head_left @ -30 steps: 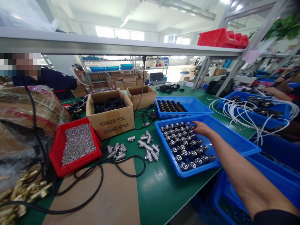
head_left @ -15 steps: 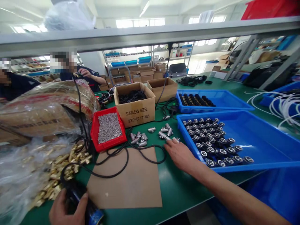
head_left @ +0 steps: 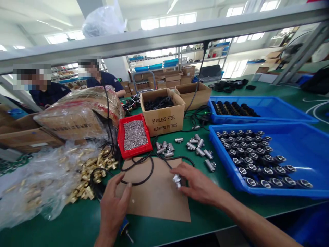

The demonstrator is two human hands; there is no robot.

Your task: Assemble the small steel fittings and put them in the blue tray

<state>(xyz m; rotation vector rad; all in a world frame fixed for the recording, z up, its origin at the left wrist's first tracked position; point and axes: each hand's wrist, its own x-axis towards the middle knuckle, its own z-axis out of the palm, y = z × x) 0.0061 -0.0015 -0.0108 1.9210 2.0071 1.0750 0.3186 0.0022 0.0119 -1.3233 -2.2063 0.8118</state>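
Note:
My right hand (head_left: 196, 183) pinches a small silver metal fitting (head_left: 177, 180) between thumb and fingers, above the brown cardboard sheet (head_left: 159, 202). My left hand (head_left: 115, 202) is open, thumb and fingers apart with nothing between them, at the sheet's left edge. Partly hidden beneath that hand lies a dark and blue electric screwdriver (head_left: 124, 225), its bit pointing toward the front edge. Loose silver fittings (head_left: 200, 151) lie on the green table beyond my right hand. A second cluster of silver fittings (head_left: 166, 148) sits behind the sheet.
A red bin (head_left: 120, 139) holds tiny metal parts. Behind it stands a carton (head_left: 164, 120) of black parts. Blue trays (head_left: 282, 137) with rows of black, silver-topped pieces are at right. Brass fittings (head_left: 99, 168) spill from plastic at left. A black cable (head_left: 151, 171) crosses the sheet. Two people sit opposite.
My right hand has come back from the loose fittings to the cardboard sheet with one fitting. My left hand has let go of the screwdriver and opened. The view has shifted left.

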